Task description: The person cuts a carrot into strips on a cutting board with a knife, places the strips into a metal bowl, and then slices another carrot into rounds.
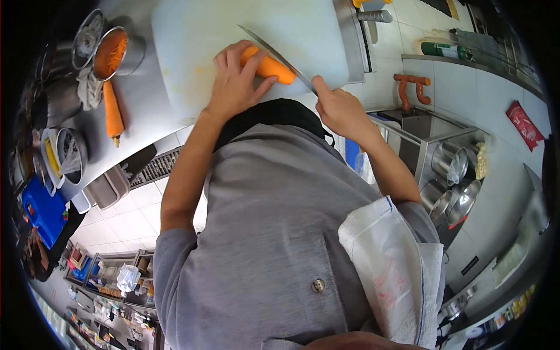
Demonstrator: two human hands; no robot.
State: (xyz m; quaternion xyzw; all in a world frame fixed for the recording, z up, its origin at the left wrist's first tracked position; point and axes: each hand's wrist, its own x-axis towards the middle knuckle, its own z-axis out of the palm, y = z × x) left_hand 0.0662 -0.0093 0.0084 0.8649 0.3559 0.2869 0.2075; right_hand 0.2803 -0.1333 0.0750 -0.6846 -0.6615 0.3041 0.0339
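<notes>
A peeled orange carrot piece [269, 66] lies on the white cutting board [192, 35]. My left hand [236, 76] grips it from the left, fingers over its far end and thumb along its near side. In my right hand [338, 108] is the handle of a knife [280, 57], mostly covered by my fingers. Its long blade slants up and to the left, running alongside the right side of the carrot piece, and its tip reaches past the carrot over the board.
Left of the board, a whole carrot [112, 114] lies on the steel counter [140, 111] below a metal pot [119, 52] of shredded orange carrot. A crumpled cloth [89, 88] is beside it. At far left, another person stands near a blue board [44, 210].
</notes>
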